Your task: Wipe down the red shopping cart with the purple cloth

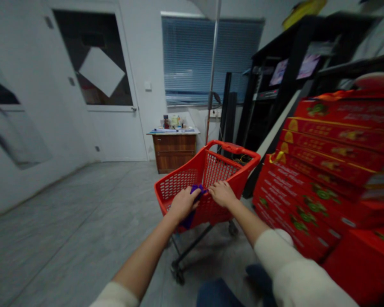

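A red plastic shopping cart (185,177) on dark wheels stands in front of me, its push handle at the far side. My left hand (183,204) is closed on a purple cloth (188,221), which lies over the cart's near rim and hangs down outside. Just to the right, my right hand (222,193) grips the same rim, its fingers curled over the top edge near the cloth's end. Some fingertips of both hands are hidden, and the picture is slightly blurred.
Red cartons (310,183) are stacked close on the right, beside a black rack (296,47). A wooden cabinet (175,149) with bottles on top stands behind the cart. The white door (115,134) is at the back left; grey floor (92,221) lies left of the cart.
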Available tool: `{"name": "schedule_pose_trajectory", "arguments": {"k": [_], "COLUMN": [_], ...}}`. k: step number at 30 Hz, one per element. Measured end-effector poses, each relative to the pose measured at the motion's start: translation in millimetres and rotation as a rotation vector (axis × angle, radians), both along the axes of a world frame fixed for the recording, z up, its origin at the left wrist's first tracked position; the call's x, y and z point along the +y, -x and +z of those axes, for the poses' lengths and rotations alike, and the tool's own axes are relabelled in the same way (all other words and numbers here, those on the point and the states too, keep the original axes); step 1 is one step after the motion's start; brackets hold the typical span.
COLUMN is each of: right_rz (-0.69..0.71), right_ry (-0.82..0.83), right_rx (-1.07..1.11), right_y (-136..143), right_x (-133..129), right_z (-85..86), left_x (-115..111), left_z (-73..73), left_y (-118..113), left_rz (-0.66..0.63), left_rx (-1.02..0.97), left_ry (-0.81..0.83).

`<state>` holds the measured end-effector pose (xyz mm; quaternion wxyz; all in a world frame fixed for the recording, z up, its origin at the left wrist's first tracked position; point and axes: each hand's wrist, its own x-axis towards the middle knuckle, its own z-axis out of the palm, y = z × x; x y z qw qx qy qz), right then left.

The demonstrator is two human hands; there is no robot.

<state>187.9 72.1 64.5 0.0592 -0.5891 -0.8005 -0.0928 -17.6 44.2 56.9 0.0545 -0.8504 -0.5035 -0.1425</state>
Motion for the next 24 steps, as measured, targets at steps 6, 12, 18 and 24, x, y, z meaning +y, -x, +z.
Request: {"name": "schedule_pose_trajectory", "arguments": {"k": [6, 12, 18, 24], "right_rz": [-0.05, -0.072, -0.037, -0.125], "right_ry": [-0.076, -0.047, -0.092, -0.125], "right_rx": [0.02, -0.002, 0.001, 0.01], "right_y": [-5.8, -1.0, -25.8, -40.1], "right_x": [4.2, 1.7, 8.2, 10.5], "right_z": [-6.9, -8.0, 2.0, 2.3], "left_x": [-2.9, 12.4, 21.4, 22.9], "left_z": [-10.5, -4.6, 0.4, -4.8], "left_y": [30.4, -24.2, 13.5, 46.3], "left_rz": [0.0, -0.02, -0.402, -0.302], "left_rx": [-0.072, -0.142, -0.075, -0.173], "left_ry": [0.059, 0.016, 0.087, 0.157]}}
